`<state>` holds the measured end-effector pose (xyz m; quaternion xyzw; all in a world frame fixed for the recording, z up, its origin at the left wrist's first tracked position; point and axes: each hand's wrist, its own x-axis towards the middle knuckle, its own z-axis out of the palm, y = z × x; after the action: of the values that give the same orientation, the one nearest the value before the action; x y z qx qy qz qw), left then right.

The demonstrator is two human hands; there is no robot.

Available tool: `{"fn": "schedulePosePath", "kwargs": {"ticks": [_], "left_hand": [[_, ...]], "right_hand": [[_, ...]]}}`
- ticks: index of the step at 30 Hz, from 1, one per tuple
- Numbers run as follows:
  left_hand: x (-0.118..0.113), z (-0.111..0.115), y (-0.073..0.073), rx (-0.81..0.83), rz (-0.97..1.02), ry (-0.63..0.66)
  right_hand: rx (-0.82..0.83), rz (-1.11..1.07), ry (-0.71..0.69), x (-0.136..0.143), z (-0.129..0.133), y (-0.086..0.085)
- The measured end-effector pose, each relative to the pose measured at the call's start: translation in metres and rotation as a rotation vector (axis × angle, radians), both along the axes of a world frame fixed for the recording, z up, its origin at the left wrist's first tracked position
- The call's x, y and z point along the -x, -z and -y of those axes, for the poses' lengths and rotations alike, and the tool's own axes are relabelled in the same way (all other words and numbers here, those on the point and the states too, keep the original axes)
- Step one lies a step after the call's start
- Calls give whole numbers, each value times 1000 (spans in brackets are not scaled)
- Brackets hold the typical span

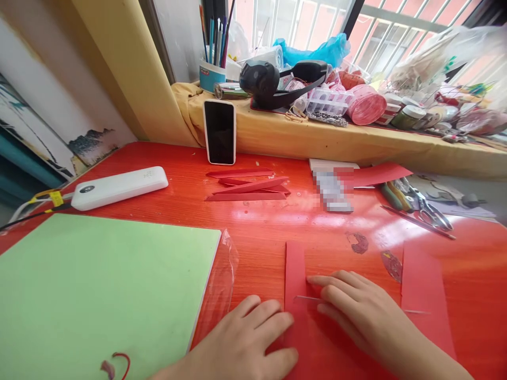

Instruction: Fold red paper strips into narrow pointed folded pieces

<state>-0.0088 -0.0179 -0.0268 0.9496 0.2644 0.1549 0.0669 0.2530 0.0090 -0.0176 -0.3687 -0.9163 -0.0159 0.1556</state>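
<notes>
In the lower middle a long red paper strip [295,264] lies on the table, running toward me. My left hand [253,338] rests at its left edge, palm down, fingers spread and fingertips on the paper. My right hand [360,303] is on the other side, its fingers curled around a thin pale needle-like rod [307,298]. One end of that rod lies over the strip; the other sticks out past my wrist. What my right palm covers is hidden. To the right of that hand lies a wider red paper sheet [423,285].
Several folded red paper strips [249,196] lie farther back, before an upright phone [219,132]. A green board [111,285] covers the left, below a white power bank [121,188]. Scissors [430,211] and a pencil [420,221] lie right. The windowsill [269,137] is crowded.
</notes>
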Motion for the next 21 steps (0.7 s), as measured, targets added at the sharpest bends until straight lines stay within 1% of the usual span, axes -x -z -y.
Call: {"fn": "schedulePosePath", "kwargs": {"ticks": [3,6,8,10,12,17,19,21], "left_hand": [[-1,0,2,1,-35,-50],[-2,3,6,39,-76,-93],[-3,4,7,83,-72,-115],[-2,2,6,127,-36,-135],[0,-1,4,160,-4,-132],[4,-9,0,257,-23,-47],[4,-10,0,244,-6,-47],[3,-11,3,195,4,-50]], "right_hand": [[-21,-42,-24,-8,2,-4],[-22,-62,-121,-12,8,-12],[-30,-63,-169,-9,11,-15],[-27,-62,-181,-2,14,-15],[-28,-73,-185,4,15,-12],[-46,-59,-189,10,14,3],[-32,-73,-188,9,14,8],[6,-77,-181,8,14,12]]}}
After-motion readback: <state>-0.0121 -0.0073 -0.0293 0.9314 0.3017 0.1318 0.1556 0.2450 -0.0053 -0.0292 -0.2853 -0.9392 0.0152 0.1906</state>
